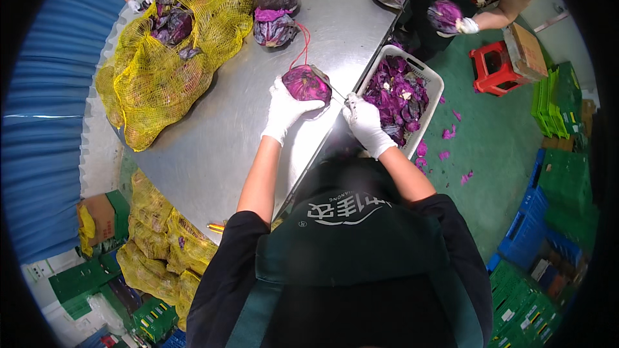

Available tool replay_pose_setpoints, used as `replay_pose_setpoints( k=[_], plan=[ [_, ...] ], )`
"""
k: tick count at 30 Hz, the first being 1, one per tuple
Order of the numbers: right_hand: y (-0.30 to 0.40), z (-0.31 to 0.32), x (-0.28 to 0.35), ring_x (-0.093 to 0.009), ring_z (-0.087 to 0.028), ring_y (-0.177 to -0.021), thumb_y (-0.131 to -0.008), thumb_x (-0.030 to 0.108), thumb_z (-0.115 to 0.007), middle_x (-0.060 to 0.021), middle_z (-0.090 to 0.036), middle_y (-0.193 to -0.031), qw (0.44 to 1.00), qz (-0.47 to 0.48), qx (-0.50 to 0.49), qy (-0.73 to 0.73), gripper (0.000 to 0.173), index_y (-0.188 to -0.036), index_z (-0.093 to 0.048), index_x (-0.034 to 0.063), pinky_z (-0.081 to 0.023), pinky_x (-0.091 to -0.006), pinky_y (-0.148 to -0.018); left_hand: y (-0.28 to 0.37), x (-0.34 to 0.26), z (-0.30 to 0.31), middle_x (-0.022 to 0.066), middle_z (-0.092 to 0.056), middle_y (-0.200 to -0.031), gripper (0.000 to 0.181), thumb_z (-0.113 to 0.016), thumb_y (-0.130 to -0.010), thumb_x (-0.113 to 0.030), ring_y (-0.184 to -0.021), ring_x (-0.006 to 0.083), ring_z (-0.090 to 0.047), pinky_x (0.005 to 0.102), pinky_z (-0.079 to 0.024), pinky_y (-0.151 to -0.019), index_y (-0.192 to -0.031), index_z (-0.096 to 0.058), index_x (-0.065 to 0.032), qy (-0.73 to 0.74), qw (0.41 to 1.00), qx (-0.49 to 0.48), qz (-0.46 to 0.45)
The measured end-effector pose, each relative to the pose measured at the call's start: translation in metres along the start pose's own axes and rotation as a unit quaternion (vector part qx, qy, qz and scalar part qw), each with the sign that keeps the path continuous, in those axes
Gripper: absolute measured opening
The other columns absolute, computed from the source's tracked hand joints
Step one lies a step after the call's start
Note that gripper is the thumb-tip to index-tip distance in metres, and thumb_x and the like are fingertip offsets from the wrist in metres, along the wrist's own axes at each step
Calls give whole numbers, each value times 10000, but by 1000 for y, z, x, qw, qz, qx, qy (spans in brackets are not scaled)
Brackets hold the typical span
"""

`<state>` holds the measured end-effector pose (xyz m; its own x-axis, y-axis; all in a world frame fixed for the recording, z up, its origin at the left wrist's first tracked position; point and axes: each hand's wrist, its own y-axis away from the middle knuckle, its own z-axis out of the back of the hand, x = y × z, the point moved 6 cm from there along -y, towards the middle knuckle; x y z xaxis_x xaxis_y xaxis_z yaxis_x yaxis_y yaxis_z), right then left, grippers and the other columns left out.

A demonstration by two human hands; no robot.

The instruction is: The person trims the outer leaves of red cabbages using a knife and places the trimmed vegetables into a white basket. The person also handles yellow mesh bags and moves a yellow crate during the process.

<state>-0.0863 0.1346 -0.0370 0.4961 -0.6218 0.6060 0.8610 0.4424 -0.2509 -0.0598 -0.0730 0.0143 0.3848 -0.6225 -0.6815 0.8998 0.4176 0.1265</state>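
A purple cabbage rests on the steel table, its outer surface bright magenta. White-gloved, my left hand grips it from the left and near side, thumb across the front. My right hand, also gloved, is closed around a knife whose thin blade runs to the cabbage's right side. A red cord loops on the tabletop behind the cabbage; where its ends attach is hidden. Right of the table edge, below my right hand, stands a white plastic crate of purple cabbage leaves.
A yellow mesh sack of cabbages lies on the table's left; more cabbages sit at the back. Two co-workers with gloved hands work across from me. Leaf scraps litter the green floor. A red stool stands right.
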Motion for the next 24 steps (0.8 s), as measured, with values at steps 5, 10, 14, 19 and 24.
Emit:
replay_pose_setpoints(
  k=[5, 10, 14, 19, 24],
  plan=[
    [-28, 3, 15, -294, -664, -706, -851, 183, -551, -124, -645, -794, 997, 38, 36, 54, 131, -918, -558, 71, -528, -389, -603, -33, 15, -10, 262, -454, -1275, 1180, -897, -410, -507, -1157, 379, -526, 412, -470, -969, -1304, -343, 27, 8, 996, 82, 20],
    [-43, -13, 1, -296, -655, -596, -846, 128, -529, -127, -642, -702, 994, 106, 7, 25, 95, -879, -566, 46, -521, -403, -544, -41, 2, -15, 266, -447, -1280, 1155, -875, -428, -549, -1171, 392, -521, 419, -476, -958, -1293, -353, 12, -59, 992, 99, 44],
    [-61, 2, 12, -350, -668, -731, -846, 91, -503, -196, -658, -776, 982, -27, 184, 40, 158, -940, -581, -9, -532, -436, -644, -47, 5, -14, 271, -466, -1254, 1135, -878, -434, -543, -1157, 393, -531, 419, -476, -956, -1275, -365, 22, -80, 988, 118, 55],
    [-77, -23, -4, -377, -673, -823, -842, 55, -482, -242, -661, -870, 966, -80, 243, 43, 205, -994, -581, -43, -536, -443, -729, -63, 7, -14, 288, -522, -1195, 1092, -880, -437, -536, -1116, 382, -563, 413, -484, -942, -1210, -405, 72, -41, 992, 119, 30],
    [-84, -22, 9, -373, -678, -835, -837, 24, -485, -242, -664, -895, 954, -47, 284, 91, 222, -1017, -578, -67, -545, -433, -741, -64, 18, -13, 286, -563, -1162, 1058, -876, -445, -532, -1098, 370, -590, 393, -502, -922, -1169, -423, 93, -44, 987, 142, 54]
  ],
)
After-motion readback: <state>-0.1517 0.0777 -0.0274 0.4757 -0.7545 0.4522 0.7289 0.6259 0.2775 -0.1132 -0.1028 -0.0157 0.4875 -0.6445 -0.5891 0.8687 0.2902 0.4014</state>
